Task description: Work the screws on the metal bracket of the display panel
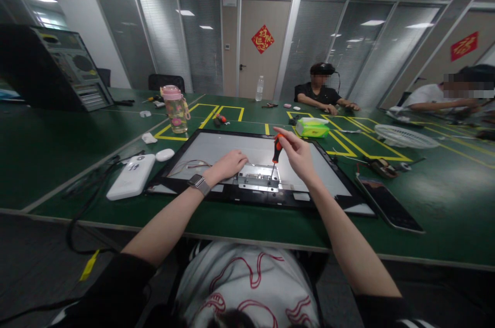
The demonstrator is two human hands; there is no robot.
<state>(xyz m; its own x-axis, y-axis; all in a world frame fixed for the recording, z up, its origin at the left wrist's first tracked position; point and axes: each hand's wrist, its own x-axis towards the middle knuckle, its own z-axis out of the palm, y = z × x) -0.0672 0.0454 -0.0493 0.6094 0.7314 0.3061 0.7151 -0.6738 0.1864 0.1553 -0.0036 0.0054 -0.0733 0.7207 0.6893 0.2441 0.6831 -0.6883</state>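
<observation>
A red-and-black screwdriver stands nearly upright in my right hand, which grips its handle with one finger stretched out over the top. Its tip meets the right part of a metal bracket. That bracket lies on the near middle of a flat display panel with a black frame and a pale back. My left hand, a watch on its wrist, rests with its fingers laid out at the bracket's left side and holds nothing visible. Thin wires lie on the panel's left.
Left of the panel are a white power bank, cables and a pink-lidded bottle. A phone lies to the right. Beyond are a green tissue pack, a white round grille and a computer case. Two people sit across the table.
</observation>
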